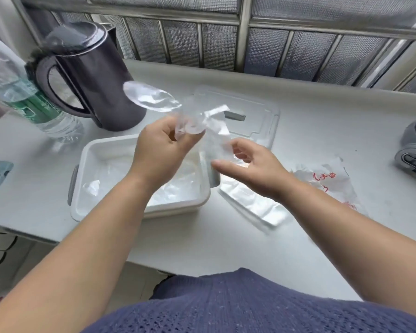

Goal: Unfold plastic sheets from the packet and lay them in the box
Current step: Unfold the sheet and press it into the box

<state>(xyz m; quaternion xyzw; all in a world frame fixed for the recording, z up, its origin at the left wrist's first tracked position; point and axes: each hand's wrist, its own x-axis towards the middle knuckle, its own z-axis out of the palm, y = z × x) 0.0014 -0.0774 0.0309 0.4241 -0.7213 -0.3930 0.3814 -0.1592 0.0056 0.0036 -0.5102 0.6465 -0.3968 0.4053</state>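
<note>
Box (86, 155): clear sheets (175, 186) inside.
Left hand (162, 150): pinches plastic sheet (151, 96) above it.
Right hand (249, 165): beside sheet, grip unclear.

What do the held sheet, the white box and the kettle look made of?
The sheet: thin clear glossy plastic film; the background shows through. The box: smooth white opaque plastic, probably; rounded moulded rim. The kettle: dark low-sheen body; plastic or coated metal, cannot tell.
</note>
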